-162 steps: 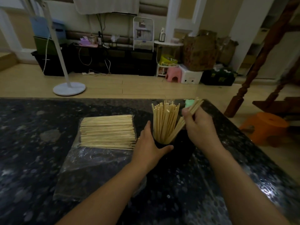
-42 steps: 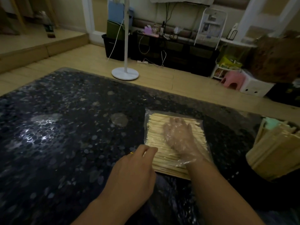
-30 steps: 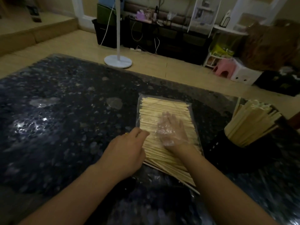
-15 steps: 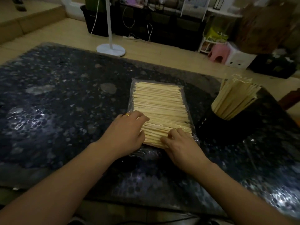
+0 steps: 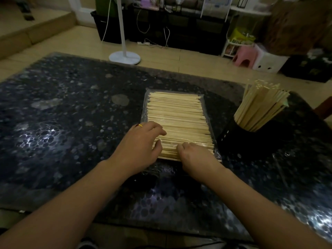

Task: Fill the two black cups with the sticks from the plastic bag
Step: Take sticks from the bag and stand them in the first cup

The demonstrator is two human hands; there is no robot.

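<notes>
A clear plastic bag [image 5: 206, 112] lies flat on the dark table, packed with pale wooden sticks [image 5: 176, 112]. My left hand [image 5: 142, 146], with a gold ring, lies over the near left part of the stack, its thumb against the plastic at the near edge. Beside it, my right hand [image 5: 195, 157] curls its fingers into the near ends of the sticks; its fingertips are hidden. To the right, one black cup [image 5: 251, 141] holds a leaning bunch of sticks [image 5: 260, 106]. I see only that one cup.
The table [image 5: 62, 123] is dark speckled stone with glare patches. Beyond its far edge are a white lamp base [image 5: 124, 58], a pink stool [image 5: 245, 56] and dark shelving on the wooden floor.
My right hand has come out from inside the bag and now sits at the near ends of the sticks. My left hand has stayed on the stack's near left. The view has shifted.
</notes>
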